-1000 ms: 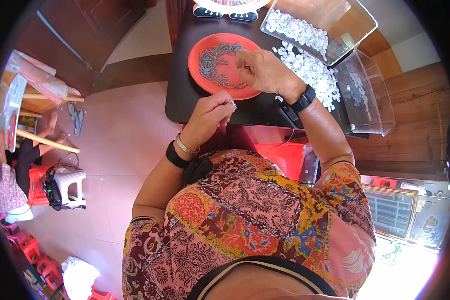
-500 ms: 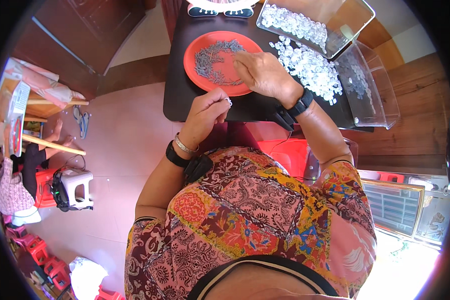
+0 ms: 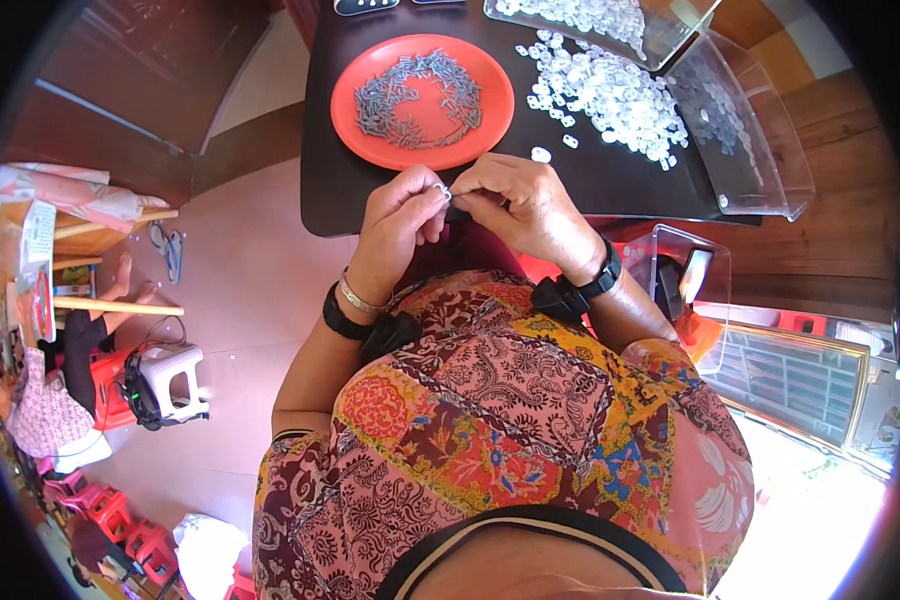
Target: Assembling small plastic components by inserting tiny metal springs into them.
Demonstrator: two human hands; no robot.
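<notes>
My left hand [image 3: 398, 222] and my right hand [image 3: 518, 204] meet at the near edge of a dark table [image 3: 330, 180], fingertips touching. Between them they pinch a small white ring-shaped part [image 3: 440, 188]. What else sits inside the fingers is hidden. Just beyond the hands lies an orange plate [image 3: 495, 85] with several small grey metal pieces spread in a ring. To its right lies a heap of small white plastic parts [image 3: 610, 90] loose on the table, with one stray white part [image 3: 541, 154] close to my right hand.
Clear plastic boxes stand at the table's far side [image 3: 660, 30] and right edge [image 3: 760, 150]. A further clear box [image 3: 690, 275] sits low beside my right arm. On the left floor are a white stool [image 3: 170, 380], red stools and another person [image 3: 40, 400].
My right hand has come back from the orange plate to the table's near edge. Both hands have drawn together, and the plate's middle is now uncovered.
</notes>
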